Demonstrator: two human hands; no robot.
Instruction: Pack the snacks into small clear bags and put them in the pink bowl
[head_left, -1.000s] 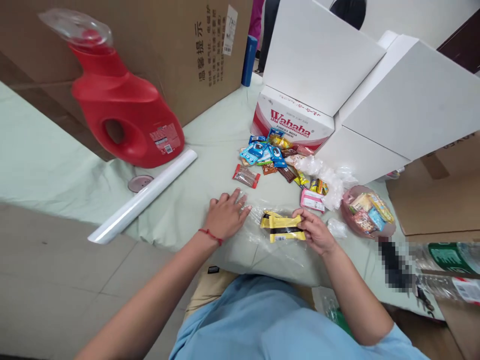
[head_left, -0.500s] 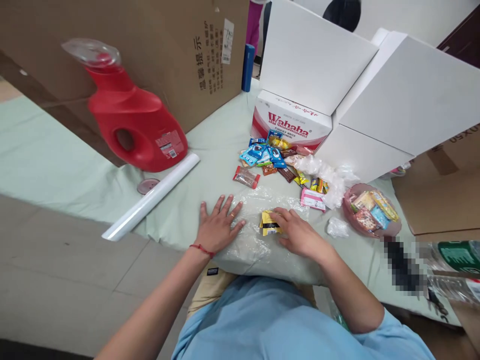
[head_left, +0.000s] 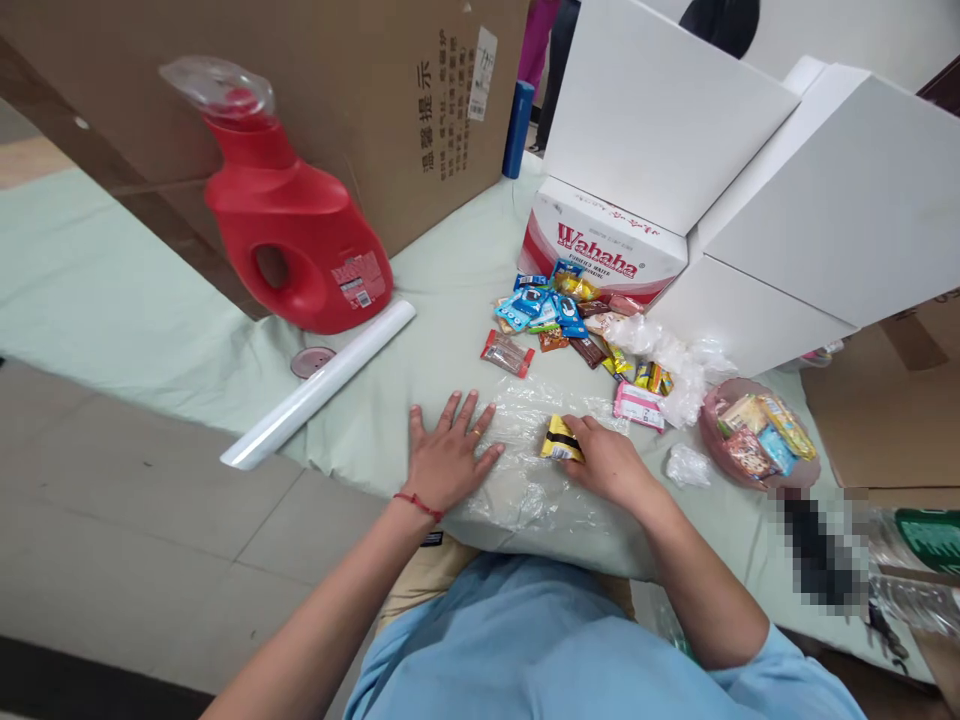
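Note:
My left hand (head_left: 450, 455) lies flat with fingers spread, on the cloth and the left edge of a sheet of clear plastic film (head_left: 525, 500). Over the film, my right hand (head_left: 611, 462) grips a small yellow snack packet (head_left: 559, 440) with a black stripe between thumb and fingers. Beyond the hands is a heap of wrapped snacks (head_left: 544, 310) in blue, brown and yellow. A red-ended clear packet (head_left: 507, 354) lies in front of the heap, and a pink and white packet (head_left: 638, 406) is just past my right hand.
A pink bowl (head_left: 712, 455) of snacks stands at right, near crumpled clear plastic (head_left: 688, 465). A white roll (head_left: 322, 385) lies before a red jug (head_left: 315, 240) at left. A Wahaha carton (head_left: 600, 245) and a large brown carton (head_left: 337, 120) stand behind.
My right hand has closed round the yellow packet, which now sits tilted in its grip. My left hand stays spread on the film's edge. The whole view has shifted slightly.

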